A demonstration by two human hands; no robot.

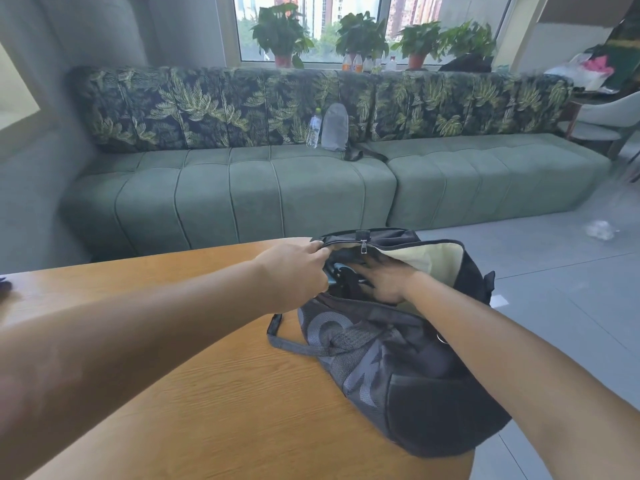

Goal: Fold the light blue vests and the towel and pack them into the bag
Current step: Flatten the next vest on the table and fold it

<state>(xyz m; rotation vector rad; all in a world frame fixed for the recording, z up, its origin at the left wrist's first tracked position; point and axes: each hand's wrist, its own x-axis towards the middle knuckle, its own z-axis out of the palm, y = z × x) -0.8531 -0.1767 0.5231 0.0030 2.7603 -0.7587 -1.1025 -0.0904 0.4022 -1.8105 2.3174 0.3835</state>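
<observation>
Left hand (pixel 294 268) pinches the black woven bag's (pixel 398 368) zippered rim.

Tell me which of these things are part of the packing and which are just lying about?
Part of the job:
bag
left hand gripping the bag's edge
right hand inside it

Lying about:
water bottle
grey pouch
sofa
potted plants

— Where does the bag (pixel 398 368) sit?
— On the table (pixel 207 375), at its right edge. The left hand's (pixel 294 271) fingers (pixel 317 249) grip its opening's left rim.
— And the right hand (pixel 384 278)?
— Its fingers (pixel 363 268) lie inside the opening, right of the left fingers. The sofa (pixel 311 188) stands behind.
</observation>
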